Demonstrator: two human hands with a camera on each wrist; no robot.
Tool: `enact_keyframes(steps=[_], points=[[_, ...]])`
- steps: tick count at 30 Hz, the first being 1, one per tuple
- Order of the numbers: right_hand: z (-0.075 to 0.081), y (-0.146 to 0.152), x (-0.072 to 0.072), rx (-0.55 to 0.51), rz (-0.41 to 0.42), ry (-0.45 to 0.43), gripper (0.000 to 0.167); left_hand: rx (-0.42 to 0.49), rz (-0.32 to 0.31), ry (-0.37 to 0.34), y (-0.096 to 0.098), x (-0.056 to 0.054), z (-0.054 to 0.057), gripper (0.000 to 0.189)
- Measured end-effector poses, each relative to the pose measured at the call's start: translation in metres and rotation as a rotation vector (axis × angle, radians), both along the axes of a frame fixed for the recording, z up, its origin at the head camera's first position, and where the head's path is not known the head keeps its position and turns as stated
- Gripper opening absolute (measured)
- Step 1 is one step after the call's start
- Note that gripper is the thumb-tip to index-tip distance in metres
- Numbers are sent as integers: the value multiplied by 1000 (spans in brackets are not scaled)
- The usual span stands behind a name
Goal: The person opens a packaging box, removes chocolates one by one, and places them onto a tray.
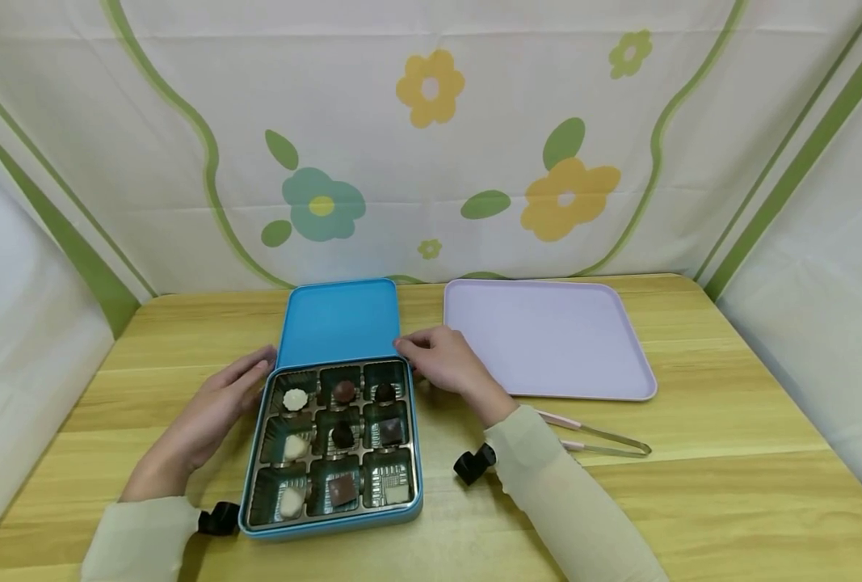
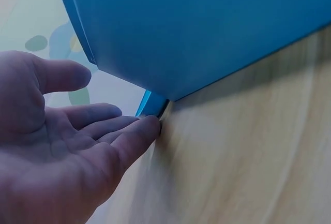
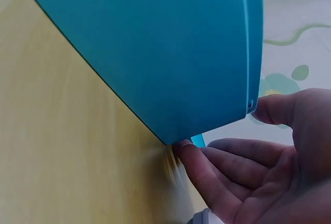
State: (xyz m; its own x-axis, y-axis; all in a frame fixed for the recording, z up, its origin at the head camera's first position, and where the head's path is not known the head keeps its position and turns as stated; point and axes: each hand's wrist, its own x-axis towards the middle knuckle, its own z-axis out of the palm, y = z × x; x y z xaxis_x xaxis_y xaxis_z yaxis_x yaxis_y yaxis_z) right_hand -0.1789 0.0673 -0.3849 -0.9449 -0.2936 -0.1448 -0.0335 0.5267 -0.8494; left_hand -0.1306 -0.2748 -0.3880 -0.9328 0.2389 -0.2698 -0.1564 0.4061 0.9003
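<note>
A blue tin sits on the table, each compartment of its dark tray holding a white, brown or dark chocolate, such as the white one. Right behind it lies its flat blue lid. My left hand is at the tin's back left corner, palm turned inward; its fingers reach out fairly straight toward the lid's edge by the table. At the back right corner is my right hand, its thumb against the tin's upper edge and its other fingers extended low behind the corner.
A lilac tray lies at the back right. Tongs with pink handles and metal tips lie in front of it, partly hidden by my right forearm. A flower-printed cloth hangs behind the wooden table.
</note>
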Motion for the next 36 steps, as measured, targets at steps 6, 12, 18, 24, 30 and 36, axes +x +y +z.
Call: enact_keyframes(steps=[6,12,18,24,30,36], points=[[0,-2,1,42,28,25,42,3,7,0,0,0,0,80],[1,-2,3,55,29,32,40,9,8,-7,1,-1,0,81],[2,-1,5,68,29,27,42,16,4,-5,1,-2,-1,81],[2,0,6,70,30,42,46,10,9,4,2,-5,-4,81],[3,10,12,75,44,88,47,-1,21,1,-1,-3,-8,83],[6,37,29,50,29,123,47,-110,4,41,-10,13,-9,78]])
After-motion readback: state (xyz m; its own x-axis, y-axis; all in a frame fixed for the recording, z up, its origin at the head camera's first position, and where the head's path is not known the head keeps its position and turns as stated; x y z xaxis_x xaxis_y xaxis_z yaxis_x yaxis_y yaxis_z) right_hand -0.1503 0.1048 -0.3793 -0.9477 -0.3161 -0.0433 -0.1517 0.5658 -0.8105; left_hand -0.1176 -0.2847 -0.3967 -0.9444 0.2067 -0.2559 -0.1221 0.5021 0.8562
